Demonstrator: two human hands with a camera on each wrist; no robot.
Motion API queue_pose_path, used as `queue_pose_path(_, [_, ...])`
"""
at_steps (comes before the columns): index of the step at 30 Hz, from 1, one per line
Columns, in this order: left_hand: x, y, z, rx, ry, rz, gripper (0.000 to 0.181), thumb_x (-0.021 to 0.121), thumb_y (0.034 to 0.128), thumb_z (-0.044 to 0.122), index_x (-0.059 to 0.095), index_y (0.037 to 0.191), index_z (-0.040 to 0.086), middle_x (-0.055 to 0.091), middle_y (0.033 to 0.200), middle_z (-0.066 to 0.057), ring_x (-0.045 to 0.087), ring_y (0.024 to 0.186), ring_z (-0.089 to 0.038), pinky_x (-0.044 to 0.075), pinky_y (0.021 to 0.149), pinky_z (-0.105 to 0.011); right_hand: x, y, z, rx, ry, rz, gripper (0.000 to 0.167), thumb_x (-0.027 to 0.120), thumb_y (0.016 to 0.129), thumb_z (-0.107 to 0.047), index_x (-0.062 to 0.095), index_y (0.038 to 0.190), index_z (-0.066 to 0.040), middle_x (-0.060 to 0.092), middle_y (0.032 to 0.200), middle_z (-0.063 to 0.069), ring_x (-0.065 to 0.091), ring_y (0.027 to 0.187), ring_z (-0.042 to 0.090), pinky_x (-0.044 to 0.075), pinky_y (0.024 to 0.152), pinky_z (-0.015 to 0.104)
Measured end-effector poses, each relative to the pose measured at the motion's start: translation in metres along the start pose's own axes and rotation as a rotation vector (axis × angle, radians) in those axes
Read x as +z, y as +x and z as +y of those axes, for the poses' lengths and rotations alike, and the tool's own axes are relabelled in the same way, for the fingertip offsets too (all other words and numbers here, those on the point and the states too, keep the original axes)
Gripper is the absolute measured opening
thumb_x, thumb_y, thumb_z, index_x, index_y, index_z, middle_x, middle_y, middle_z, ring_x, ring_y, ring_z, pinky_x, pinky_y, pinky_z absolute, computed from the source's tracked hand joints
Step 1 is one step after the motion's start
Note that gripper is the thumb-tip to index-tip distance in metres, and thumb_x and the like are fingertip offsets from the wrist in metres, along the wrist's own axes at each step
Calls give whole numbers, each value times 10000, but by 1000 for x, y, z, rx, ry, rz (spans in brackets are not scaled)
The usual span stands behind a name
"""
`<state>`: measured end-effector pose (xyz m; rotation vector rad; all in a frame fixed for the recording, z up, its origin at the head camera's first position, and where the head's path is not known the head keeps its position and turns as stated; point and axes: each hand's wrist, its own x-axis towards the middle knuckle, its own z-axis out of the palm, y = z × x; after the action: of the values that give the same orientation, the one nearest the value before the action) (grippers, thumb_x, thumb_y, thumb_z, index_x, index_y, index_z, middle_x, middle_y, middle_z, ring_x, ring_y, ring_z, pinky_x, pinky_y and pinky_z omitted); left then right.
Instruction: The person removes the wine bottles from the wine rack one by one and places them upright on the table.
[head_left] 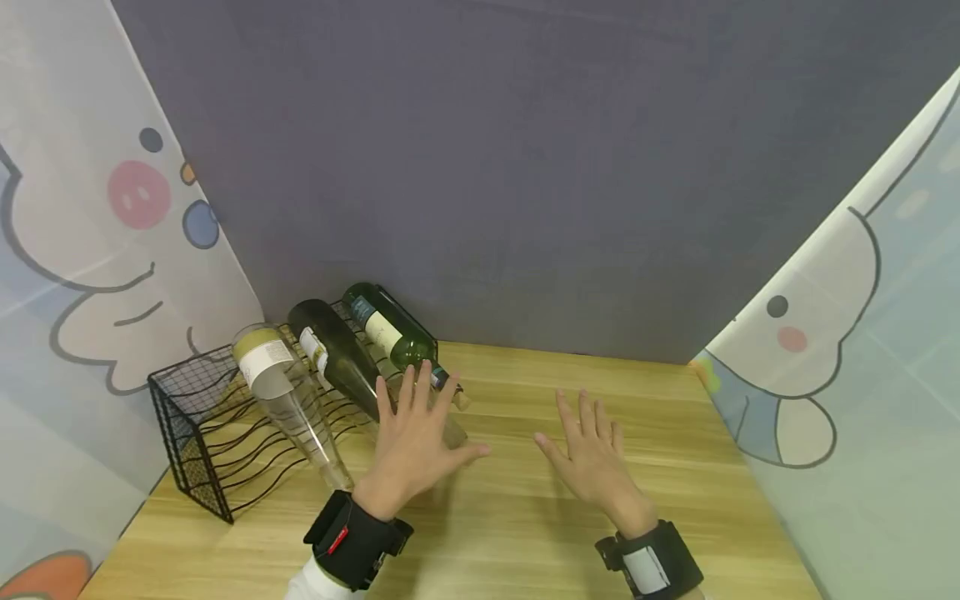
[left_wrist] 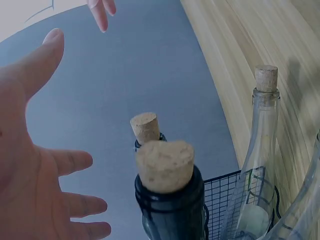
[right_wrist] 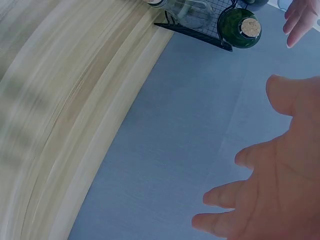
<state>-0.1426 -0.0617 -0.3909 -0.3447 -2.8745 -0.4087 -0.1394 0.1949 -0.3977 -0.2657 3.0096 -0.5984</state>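
Note:
My left hand [head_left: 412,450], fingers spread, is in front of the wine bottles and hides part of them. My right hand [head_left: 596,467], also spread and holding nothing, is over the table to the right. A black wire rack [head_left: 177,442] carries a clear bottle [head_left: 288,400] with a white label, a dark bottle [head_left: 337,354] and a green bottle [head_left: 397,333]. Another clear bottle [head_left: 453,433] shows partly behind my left hand. In the left wrist view, one cork [left_wrist: 165,165] stands close to my left fingers; whether they touch is unclear.
The wooden table [head_left: 525,533] meets a dark grey panel [head_left: 525,183] at the back. Printed cartoon sheets rise at the left [head_left: 75,250] and right [head_left: 885,375]. Each wrist wears a black strap [head_left: 352,537].

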Motion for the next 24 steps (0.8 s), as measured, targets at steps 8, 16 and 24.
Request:
queue_pose_path(8, [-12, -6, -16, -52, -58, -26, 1061, 551, 749, 830, 280, 1572, 217, 169, 1637, -221, 105, 1516, -449, -61, 1181, -708, -2, 3, -6, -25, -8, 0, 781, 408, 1019, -526, 83, 1599, -117, -53, 1631, 281, -54, 1485, 541, -20, 1125, 777])
queue_pose_path(16, [-37, -16, -54, -122, -97, -34, 992, 529, 831, 764, 230, 1586, 195, 170, 1624, -264, 138, 1484, -520, -79, 1140, -756, -1, 11, -17, -59, -13, 17, 774, 417, 1010, -546, 100, 1604, -164, -24, 1646, 247, -44, 1505, 500, 10, 1142, 766])
queue_pose_path(24, [-51, -32, -91, -204, -124, -48, 1014, 504, 853, 757, 172, 1595, 151, 111, 1618, -307, 111, 1460, -566, -107, 1090, -799, 1, 18, -38, -91, -26, -45, 770, 414, 1007, -554, 94, 1606, -190, -31, 1653, 214, -73, 1524, 438, 5, 1182, 715])
